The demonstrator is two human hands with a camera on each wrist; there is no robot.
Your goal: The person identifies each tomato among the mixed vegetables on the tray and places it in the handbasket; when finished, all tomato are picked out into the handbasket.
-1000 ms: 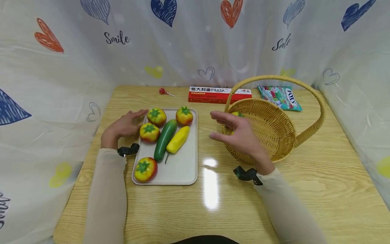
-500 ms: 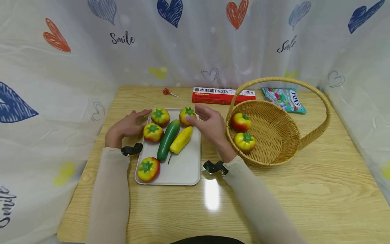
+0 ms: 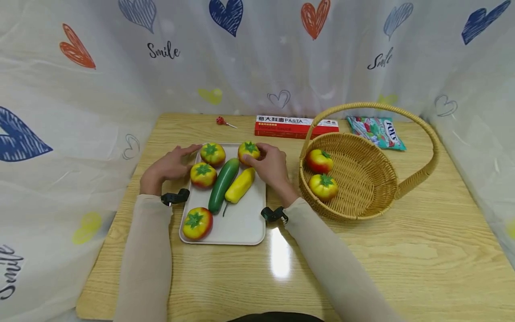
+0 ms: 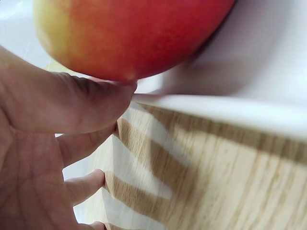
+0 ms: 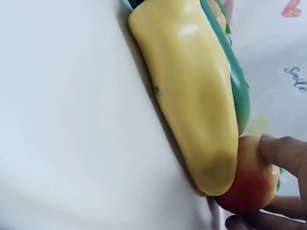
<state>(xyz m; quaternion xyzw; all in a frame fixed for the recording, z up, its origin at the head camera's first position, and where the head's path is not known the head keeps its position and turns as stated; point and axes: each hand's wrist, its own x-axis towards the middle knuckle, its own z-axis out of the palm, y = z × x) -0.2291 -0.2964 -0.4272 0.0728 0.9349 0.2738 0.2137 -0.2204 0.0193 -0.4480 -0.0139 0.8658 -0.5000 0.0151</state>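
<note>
In the head view my right hand (image 3: 275, 166) grips a yellow-red tomato (image 3: 247, 150) at the far right corner of the white tray (image 3: 245, 228), thumb on one side and fingers on the other. The right wrist view shows that tomato (image 5: 252, 179) beyond the tip of a yellow pepper (image 5: 187, 96). My left hand (image 3: 170, 165) rests at the tray's left edge with its fingers extended. In the left wrist view its thumb (image 4: 91, 103) lies right at the underside of a tomato (image 4: 139, 33). A green cucumber (image 3: 223, 185) and more tomatoes lie on the tray.
A wicker basket (image 3: 368, 179) with a tall handle stands to the right, two tomatoes (image 3: 323, 187) inside. Along the back lie a red pasta box (image 3: 285, 127), a lollipop (image 3: 221, 120) and a teal Fox's candy bag (image 3: 378, 132). A patterned curtain surrounds the table.
My right hand has moved left from over the basket to the tray and closed round the far right tomato. My left hand has stayed at the tray's left edge.
</note>
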